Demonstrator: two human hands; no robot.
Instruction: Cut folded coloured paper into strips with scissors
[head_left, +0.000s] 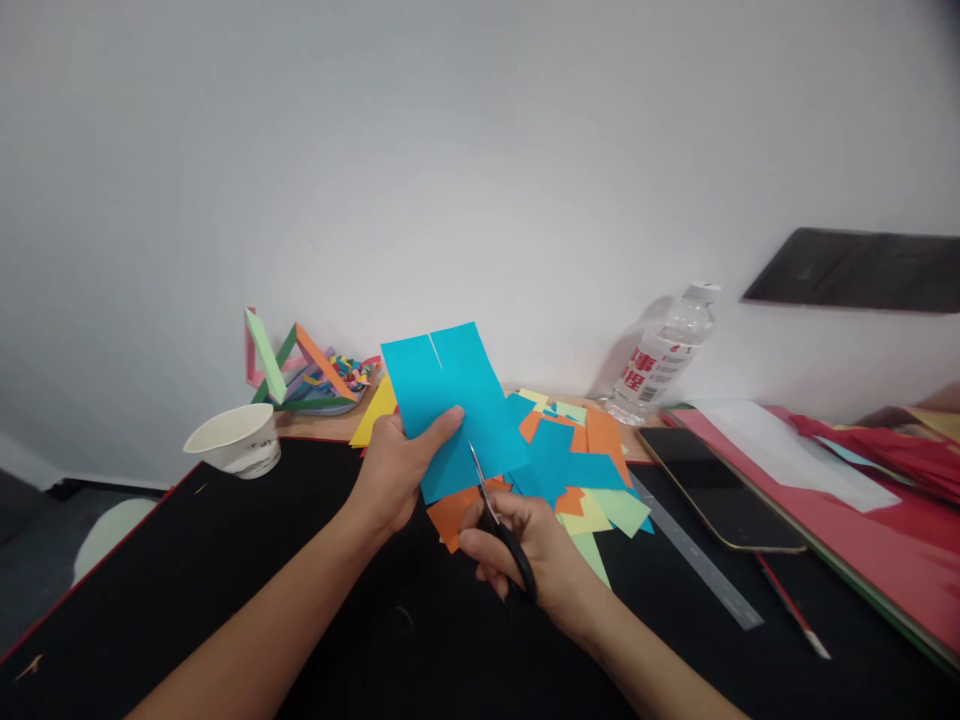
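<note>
A sheet of blue paper (457,385) is held up by my left hand (397,465), its thumb pressed on the near face and the fingers behind. There is a short slit in the sheet's top edge. My right hand (517,545) is closed round the black handles of a pair of scissors (491,512). The blades reach up into the lower part of the blue sheet, where a cut line shows. Beneath and beside the sheet lie paper scraps (592,470) in blue, orange, yellow and pale green.
At the left are a paper bowl (236,440) and folded paper-strip frames (289,360) beside a dish of colored bits. Along the right lie a clear ruler (697,560), a phone (716,490), a red pencil (791,600) and red paper (885,560). A water bottle (664,355) stands by the wall.
</note>
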